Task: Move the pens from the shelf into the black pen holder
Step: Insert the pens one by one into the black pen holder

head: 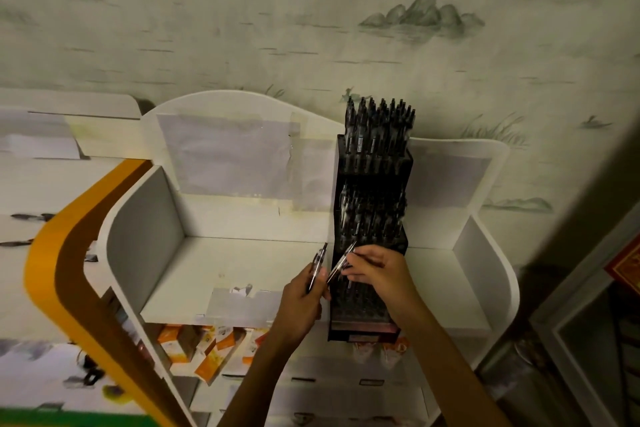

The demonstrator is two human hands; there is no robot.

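Observation:
A tall black tiered pen holder [372, 236] stands on the white shelf [242, 267], its upper tiers packed with several dark pens [377, 128]. My left hand [301, 302] grips a dark pen [318, 265] just left of the holder's lower front. My right hand [377, 274] pinches a second pen [341, 262] that slants across the holder's lower left edge, with its tip pointing up and to the right. The lower tier is partly hidden behind my right hand.
The white shelf has curved side walls [145, 236] and taped paper on its back panel [228, 156]. Orange and white boxes [207, 347] lie on the tier below. An orange-edged display [69, 270] stands to the left, a dark cabinet [588, 340] to the right.

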